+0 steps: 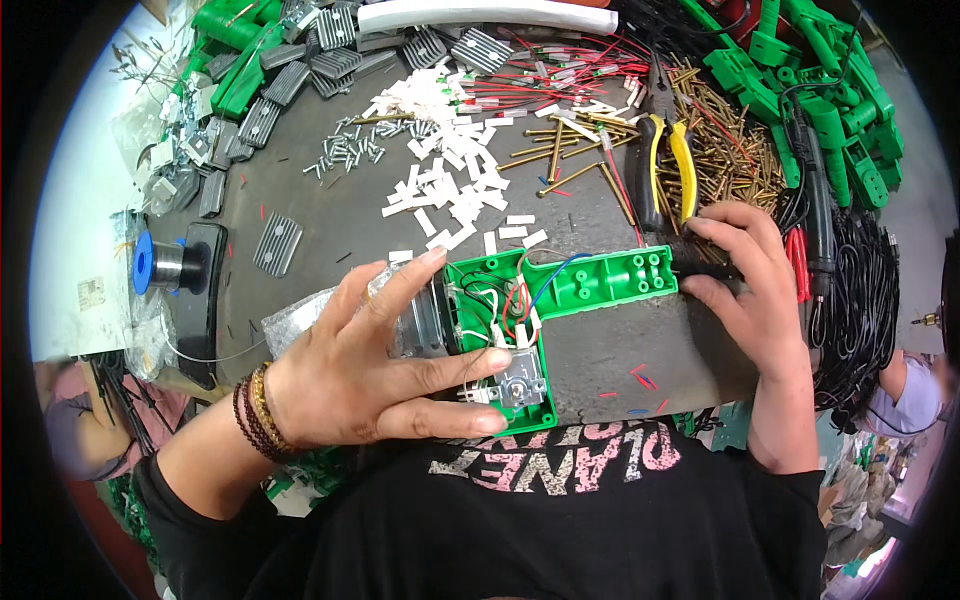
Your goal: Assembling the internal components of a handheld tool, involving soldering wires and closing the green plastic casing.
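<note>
A green plastic housing half (610,283) lies open side up in front of me, its narrow handle pointing right. Red, blue and white wires (515,300) run inside its wide end. A clear-covered switch or thermostat block (520,385) sits in the near part, and a dark ribbed metal piece (425,320) is against its left side. My left hand (345,375) grips the wide end, two fingertips beside the block and another at the far edge. At the handle's end, my right hand (750,280) curls its thumb and fingers around a dark tube-like piece (708,256).
Yellow-handled pliers (682,170) lie beyond the handle, next to brass-coloured rods (720,130). White sleeves (450,185) and screws (345,150) are heaped farther back. A solder spool (160,263) stands left; a soldering iron (820,220) and black cords (860,320) are right.
</note>
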Demonstrator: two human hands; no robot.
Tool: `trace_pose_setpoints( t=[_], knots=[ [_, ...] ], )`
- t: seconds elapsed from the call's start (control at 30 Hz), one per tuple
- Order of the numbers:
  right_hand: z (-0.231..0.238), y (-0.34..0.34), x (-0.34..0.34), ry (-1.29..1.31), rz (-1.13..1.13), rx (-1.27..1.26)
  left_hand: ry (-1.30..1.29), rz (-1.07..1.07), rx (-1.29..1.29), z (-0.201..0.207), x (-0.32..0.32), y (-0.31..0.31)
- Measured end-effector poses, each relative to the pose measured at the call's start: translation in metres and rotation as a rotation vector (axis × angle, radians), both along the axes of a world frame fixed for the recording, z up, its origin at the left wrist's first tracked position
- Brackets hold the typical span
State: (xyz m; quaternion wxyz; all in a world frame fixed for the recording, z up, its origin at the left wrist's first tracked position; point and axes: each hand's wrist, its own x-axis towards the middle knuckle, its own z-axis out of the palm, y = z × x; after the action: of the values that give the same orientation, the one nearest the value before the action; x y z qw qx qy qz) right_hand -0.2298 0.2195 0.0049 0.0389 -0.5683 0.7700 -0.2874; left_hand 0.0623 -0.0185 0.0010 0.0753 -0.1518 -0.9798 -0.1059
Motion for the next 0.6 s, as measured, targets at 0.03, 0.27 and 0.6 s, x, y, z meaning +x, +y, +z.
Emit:
trace_pose_setpoints(
  t=[0.03, 0.27, 0.6],
  knots=[
    [0.000, 0.001, -0.004, 0.122, 0.039, 0.033, 0.070, -0.008, 0.017, -0.002, -0.001, 0.000],
    [0.019, 0.004, -0.020, 0.270, 0.002, -0.156, -0.244, 0.246, 0.561, 0.076, 0.006, -0.025],
    [-0.002, 0.011, -0.032, 0.151, 0.144, -0.088, -0.246, 0.544, 1.562, 0.057, 0.015, -0.020]
  ],
)
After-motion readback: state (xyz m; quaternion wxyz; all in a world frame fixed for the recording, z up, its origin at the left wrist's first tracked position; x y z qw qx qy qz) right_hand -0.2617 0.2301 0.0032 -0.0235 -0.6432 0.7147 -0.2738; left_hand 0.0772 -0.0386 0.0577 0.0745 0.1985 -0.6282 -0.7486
